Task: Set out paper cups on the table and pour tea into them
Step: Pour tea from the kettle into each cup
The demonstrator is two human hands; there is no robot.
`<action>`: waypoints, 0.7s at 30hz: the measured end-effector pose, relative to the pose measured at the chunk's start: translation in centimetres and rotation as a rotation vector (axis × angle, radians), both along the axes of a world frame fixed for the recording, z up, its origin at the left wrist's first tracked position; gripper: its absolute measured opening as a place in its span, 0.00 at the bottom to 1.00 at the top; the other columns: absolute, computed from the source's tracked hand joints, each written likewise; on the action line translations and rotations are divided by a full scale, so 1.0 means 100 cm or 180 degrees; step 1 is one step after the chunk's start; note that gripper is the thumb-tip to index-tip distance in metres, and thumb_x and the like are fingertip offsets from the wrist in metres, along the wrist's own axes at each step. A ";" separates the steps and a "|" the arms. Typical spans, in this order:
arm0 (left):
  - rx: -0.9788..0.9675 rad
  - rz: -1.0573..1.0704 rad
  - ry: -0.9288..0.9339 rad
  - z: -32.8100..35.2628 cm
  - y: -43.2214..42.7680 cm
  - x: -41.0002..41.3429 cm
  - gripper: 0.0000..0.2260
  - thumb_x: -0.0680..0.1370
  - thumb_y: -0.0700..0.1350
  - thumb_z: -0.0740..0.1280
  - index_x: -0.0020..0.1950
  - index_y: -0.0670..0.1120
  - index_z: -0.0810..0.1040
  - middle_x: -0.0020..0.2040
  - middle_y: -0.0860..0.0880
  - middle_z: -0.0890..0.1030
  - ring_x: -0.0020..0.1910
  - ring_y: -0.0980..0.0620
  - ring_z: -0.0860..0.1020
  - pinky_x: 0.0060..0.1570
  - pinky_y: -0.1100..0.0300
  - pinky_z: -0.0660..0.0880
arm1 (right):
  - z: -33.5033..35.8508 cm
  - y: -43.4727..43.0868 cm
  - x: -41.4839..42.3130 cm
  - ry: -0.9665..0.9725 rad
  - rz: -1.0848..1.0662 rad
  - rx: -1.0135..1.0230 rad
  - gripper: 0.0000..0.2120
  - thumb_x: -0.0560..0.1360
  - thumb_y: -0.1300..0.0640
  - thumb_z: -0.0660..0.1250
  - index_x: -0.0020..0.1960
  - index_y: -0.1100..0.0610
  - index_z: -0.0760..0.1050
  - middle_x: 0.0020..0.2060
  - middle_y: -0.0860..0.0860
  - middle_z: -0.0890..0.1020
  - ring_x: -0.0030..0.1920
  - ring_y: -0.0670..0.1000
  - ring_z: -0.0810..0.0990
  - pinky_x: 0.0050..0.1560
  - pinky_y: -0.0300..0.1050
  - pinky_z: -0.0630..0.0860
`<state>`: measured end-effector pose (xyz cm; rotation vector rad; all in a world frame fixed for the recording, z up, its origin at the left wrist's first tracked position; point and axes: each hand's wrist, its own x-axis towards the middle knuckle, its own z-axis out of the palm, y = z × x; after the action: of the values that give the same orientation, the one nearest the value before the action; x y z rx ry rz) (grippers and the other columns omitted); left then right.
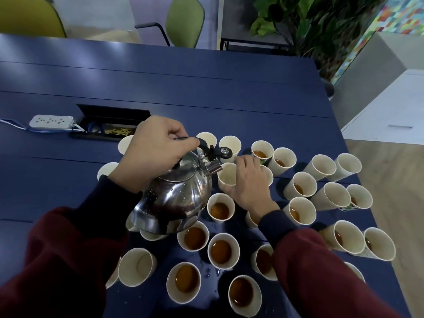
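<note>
Filled cups (220,251) crowd foreground; left hand (153,154) grips kettle (179,196); right hand (247,182) holds empty cup (227,175).

The kettle (176,196) hid most of a cup (151,236) under its base. The right sleeve (309,271) covered part of a filled cup (261,260) and nearly all of another cup (356,271) at the near right. Whether tea ran from the spout (213,167) into the held cup (227,175) could not be told.

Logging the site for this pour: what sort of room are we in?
Probably an office meeting room: a long blue table with a built-in cable box and power strip, and green chairs beyond it.
</note>
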<state>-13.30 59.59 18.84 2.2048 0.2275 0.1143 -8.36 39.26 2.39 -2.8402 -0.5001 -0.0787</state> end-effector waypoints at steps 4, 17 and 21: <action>0.0093 0.0026 0.0043 -0.001 -0.005 0.012 0.10 0.72 0.47 0.74 0.34 0.44 0.80 0.27 0.44 0.78 0.27 0.53 0.73 0.33 0.61 0.70 | -0.005 0.008 0.014 0.0224 0.0063 -0.0760 0.37 0.69 0.31 0.69 0.67 0.56 0.70 0.63 0.53 0.75 0.65 0.57 0.70 0.62 0.54 0.67; 0.0731 0.0032 0.0139 -0.003 -0.018 0.034 0.10 0.71 0.49 0.74 0.35 0.43 0.81 0.29 0.44 0.78 0.30 0.50 0.74 0.30 0.60 0.68 | -0.022 0.002 0.023 0.0451 -0.0010 0.0036 0.33 0.70 0.41 0.74 0.69 0.54 0.68 0.62 0.52 0.77 0.62 0.56 0.73 0.60 0.52 0.68; 0.0741 -0.0005 0.0161 -0.005 -0.020 0.036 0.10 0.71 0.49 0.74 0.36 0.43 0.82 0.30 0.44 0.79 0.34 0.49 0.76 0.34 0.59 0.71 | -0.021 0.002 0.022 0.0497 -0.0142 0.0177 0.37 0.69 0.41 0.75 0.71 0.54 0.66 0.62 0.51 0.78 0.62 0.56 0.74 0.59 0.55 0.69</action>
<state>-9.67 57.63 18.33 2.4416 0.2511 0.0878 -6.13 39.47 0.26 -2.7749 -0.3948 0.1181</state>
